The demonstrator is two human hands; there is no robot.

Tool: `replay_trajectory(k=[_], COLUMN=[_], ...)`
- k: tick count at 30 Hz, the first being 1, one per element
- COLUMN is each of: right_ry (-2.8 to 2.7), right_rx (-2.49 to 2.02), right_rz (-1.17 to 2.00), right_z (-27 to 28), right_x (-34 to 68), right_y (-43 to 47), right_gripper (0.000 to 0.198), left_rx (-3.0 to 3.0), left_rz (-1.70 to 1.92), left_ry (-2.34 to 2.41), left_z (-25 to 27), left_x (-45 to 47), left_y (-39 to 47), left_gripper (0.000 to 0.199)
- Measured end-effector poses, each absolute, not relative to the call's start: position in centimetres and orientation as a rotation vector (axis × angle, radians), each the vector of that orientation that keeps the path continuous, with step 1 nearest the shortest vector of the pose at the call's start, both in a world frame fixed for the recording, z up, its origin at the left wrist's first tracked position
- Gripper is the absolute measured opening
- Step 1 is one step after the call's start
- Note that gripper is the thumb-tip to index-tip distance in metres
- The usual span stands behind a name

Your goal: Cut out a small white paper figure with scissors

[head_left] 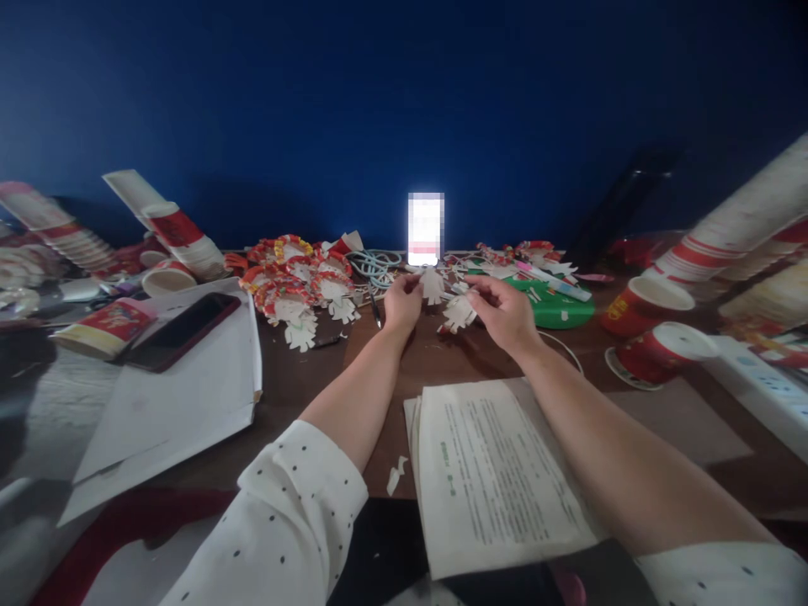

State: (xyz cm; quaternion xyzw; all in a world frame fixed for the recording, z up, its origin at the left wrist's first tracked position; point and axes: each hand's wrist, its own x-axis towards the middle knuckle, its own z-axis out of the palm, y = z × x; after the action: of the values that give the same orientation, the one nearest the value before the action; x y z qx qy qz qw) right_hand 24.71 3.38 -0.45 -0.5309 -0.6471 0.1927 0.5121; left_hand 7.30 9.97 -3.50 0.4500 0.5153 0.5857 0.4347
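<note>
Both my arms reach over the brown table, their white sleeves dotted with black. My left hand (404, 303) pinches the edge of a small white paper cutout (433, 288) with a jagged lower edge. To its right, the fingertips of my right hand (508, 313) are closed on a second white paper cutout (459, 314), which hangs just above or rests on the table; I cannot tell which. Similar white cutouts (300, 326) lie left of my hands, joined to red and yellow decorated pieces (290, 265). A black pen (376, 311) lies beside my left wrist.
A lit phone (424, 229) stands at the back. Printed sheets (492, 471) lie between my forearms. A dark phone (184, 331) rests on white boards at left. Red paper cups (669, 353) stand at right, near a green piece (561, 310) and a white power strip (763, 396).
</note>
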Motion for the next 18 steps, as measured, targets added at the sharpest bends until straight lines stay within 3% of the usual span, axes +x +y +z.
replay_trajectory(k=[6, 18], right_ry=[-1.464, -1.508], right_rx=[-1.248, -1.351], right_rz=[0.432, 0.203], right_z=[-0.8, -0.4], right_x=[24.8, 25.0], right_y=[4.0, 3.6], right_gripper=[0.048, 0.038], left_rx=[1.155, 1.166], left_rz=[1.258, 1.085], left_ry=[1.071, 0.882], left_z=[-2.6, -2.2], left_x=[8.4, 8.6], left_y=[8.3, 7.3], left_gripper=[0.014, 0.008])
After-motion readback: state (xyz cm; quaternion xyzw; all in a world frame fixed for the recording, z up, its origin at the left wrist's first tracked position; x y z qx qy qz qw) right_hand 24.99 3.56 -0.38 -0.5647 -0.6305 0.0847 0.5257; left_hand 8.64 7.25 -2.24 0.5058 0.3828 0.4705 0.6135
